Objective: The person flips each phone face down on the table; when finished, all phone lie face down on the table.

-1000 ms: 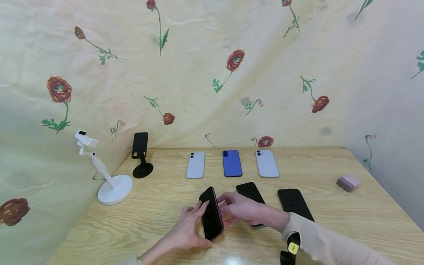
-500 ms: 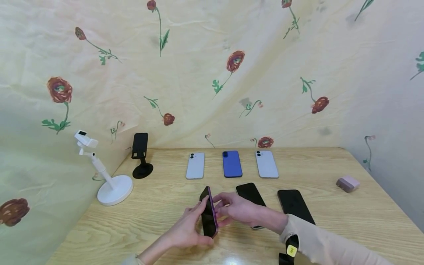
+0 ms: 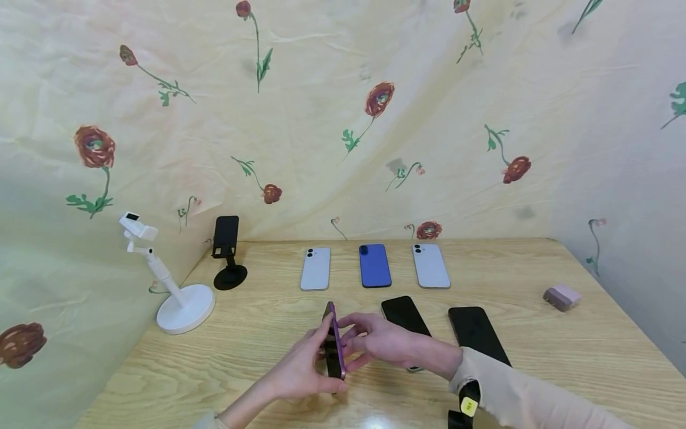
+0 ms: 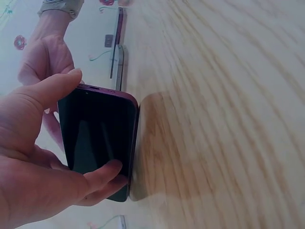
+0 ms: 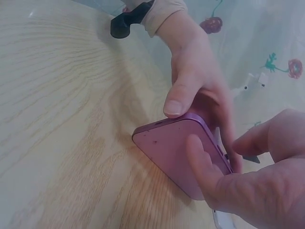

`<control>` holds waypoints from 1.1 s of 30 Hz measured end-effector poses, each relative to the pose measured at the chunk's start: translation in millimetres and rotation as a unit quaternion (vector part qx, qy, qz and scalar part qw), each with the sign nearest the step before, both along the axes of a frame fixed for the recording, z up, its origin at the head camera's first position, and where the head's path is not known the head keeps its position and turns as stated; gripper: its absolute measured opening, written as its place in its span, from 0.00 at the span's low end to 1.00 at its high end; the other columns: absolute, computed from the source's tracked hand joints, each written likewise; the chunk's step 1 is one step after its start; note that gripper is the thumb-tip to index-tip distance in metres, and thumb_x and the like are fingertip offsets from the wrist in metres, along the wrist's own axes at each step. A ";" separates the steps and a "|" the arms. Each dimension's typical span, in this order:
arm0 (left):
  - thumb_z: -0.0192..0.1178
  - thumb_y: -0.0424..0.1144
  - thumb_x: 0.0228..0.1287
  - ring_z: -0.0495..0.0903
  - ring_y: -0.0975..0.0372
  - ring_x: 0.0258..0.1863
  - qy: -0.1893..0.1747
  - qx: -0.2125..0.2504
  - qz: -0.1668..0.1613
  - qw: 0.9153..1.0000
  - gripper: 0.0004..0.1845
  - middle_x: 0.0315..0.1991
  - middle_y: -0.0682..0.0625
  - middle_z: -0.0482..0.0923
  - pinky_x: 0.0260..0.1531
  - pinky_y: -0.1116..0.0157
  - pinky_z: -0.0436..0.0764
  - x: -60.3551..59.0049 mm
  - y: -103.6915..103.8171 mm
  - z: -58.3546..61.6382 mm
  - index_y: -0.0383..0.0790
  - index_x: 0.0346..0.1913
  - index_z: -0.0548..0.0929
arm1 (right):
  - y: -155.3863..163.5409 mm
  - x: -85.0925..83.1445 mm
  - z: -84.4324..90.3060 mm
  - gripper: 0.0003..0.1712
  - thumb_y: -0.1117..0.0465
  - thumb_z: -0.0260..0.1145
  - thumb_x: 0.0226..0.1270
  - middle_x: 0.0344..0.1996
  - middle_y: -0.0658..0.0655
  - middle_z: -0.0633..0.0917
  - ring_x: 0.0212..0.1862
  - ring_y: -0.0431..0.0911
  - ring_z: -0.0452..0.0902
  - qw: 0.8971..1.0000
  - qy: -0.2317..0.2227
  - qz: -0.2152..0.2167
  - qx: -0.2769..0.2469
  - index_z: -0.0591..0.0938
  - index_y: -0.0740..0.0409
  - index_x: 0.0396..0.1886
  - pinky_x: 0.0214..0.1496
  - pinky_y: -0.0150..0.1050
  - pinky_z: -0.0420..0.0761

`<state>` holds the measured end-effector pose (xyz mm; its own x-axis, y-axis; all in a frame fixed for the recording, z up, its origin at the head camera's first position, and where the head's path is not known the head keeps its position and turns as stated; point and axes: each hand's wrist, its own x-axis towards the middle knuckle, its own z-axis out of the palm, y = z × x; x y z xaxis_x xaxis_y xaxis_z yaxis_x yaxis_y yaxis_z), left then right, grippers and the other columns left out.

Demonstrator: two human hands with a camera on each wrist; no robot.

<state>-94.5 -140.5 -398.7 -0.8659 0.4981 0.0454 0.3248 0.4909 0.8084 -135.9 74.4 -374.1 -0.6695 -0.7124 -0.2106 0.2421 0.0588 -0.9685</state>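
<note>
A smartphone (image 3: 334,356) with a dark screen and purple frame stands tilted on its long side on the table. My left hand (image 3: 301,370) grips it: the thumb presses the port end and other fingers lie across the screen. In the right wrist view, the pink back (image 5: 167,149) faces my right hand (image 5: 267,181). One right fingertip touches that back, while another finger reaches toward the upper long edge. From the head view, my right hand (image 3: 383,341) is at the phone's right side with bent fingers.
Behind lie a pale phone (image 3: 316,269), a blue phone (image 3: 376,266) and another pale phone (image 3: 432,266). Two dark-screened phones (image 3: 405,314) (image 3: 479,333) lie at right, partly behind the right arm. A white stand (image 3: 186,308), black stand (image 3: 230,277) and small block (image 3: 562,297) flank them.
The phone has turned from screen facing up toward me to nearly edge-on, showing more of its purple side. Both hands stay on it, and the right fingers have shifted slightly left.
</note>
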 end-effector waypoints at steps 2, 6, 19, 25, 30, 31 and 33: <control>0.80 0.41 0.50 0.72 0.45 0.60 -0.006 0.010 -0.003 1.000 0.64 0.64 0.28 0.62 0.57 0.58 0.76 0.5 -1.0 1.1 0.32 0.79 0.43 | -0.5 0.4 0.1 0.29 0.77 0.53 0.71 0.48 0.70 0.76 0.45 0.54 0.81 1.000 -0.001 0.005 -0.002 0.62 0.75 0.70 0.48 0.52 0.82; 0.79 0.39 0.50 0.71 0.45 0.62 -0.004 0.006 -0.009 1.000 0.64 0.66 0.29 0.62 0.58 0.56 0.74 1.1 -3.5 4.6 0.30 0.79 0.43 | -1.4 0.1 -1.5 0.29 0.76 0.53 0.70 0.50 0.70 0.76 0.47 0.55 0.81 1.000 -0.001 0.013 -0.004 0.63 0.73 0.71 0.48 0.52 0.82; 0.77 0.38 0.52 0.64 0.40 0.68 -0.007 0.004 -0.016 1.000 0.63 0.74 0.27 0.50 0.59 0.52 0.73 4.6 -6.2 10.3 0.27 0.78 0.40 | -7.0 -1.2 -8.1 0.32 0.75 0.58 0.71 0.53 0.71 0.76 0.50 0.54 0.80 1.000 0.003 0.024 -0.010 0.62 0.70 0.73 0.47 0.52 0.83; 0.75 0.32 0.53 0.62 0.38 0.69 -0.045 0.062 -0.022 0.997 0.62 0.75 0.27 0.45 0.57 0.56 0.74 5.3 -8.0 8.5 0.29 0.79 0.38 | -10.8 -1.6 -13.0 0.35 0.75 0.60 0.69 0.52 0.70 0.77 0.49 0.55 0.81 1.000 0.013 0.023 -0.005 0.61 0.69 0.74 0.46 0.52 0.83; 0.73 0.28 0.54 0.63 0.34 0.67 -0.070 0.100 -0.028 0.992 0.61 0.76 0.26 0.40 0.57 0.58 0.73 5.5 -9.4 5.3 0.30 0.79 0.37 | -11.9 -2.6 -17.2 0.37 0.75 0.61 0.68 0.51 0.67 0.77 0.48 0.55 0.82 1.000 0.013 0.020 0.003 0.60 0.68 0.75 0.45 0.52 0.83; 0.73 0.28 0.54 0.63 0.34 0.66 -0.071 0.105 -0.028 0.992 0.61 0.76 0.26 0.40 0.57 0.59 0.73 5.7 -9.6 4.2 0.30 0.79 0.37 | -11.9 -2.6 -18.0 0.38 0.75 0.62 0.68 0.51 0.66 0.78 0.48 0.55 0.82 1.000 0.014 0.020 0.006 0.60 0.68 0.75 0.45 0.52 0.83; 0.73 0.27 0.54 0.63 0.33 0.66 -0.074 0.118 -0.031 0.990 0.61 0.76 0.26 0.39 0.57 0.59 0.74 5.9 -10.0 1.9 0.30 0.79 0.37 | -12.1 -2.4 -19.3 0.38 0.75 0.62 0.68 0.51 0.65 0.78 0.48 0.55 0.81 1.000 0.016 0.019 0.011 0.60 0.68 0.75 0.45 0.52 0.83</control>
<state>-88.6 -150.5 -396.8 -0.8394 0.5419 0.0420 0.2180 0.2649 0.9393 -138.3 62.3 -393.3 -0.6489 -0.7323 -0.2064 0.2087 0.0896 -0.9739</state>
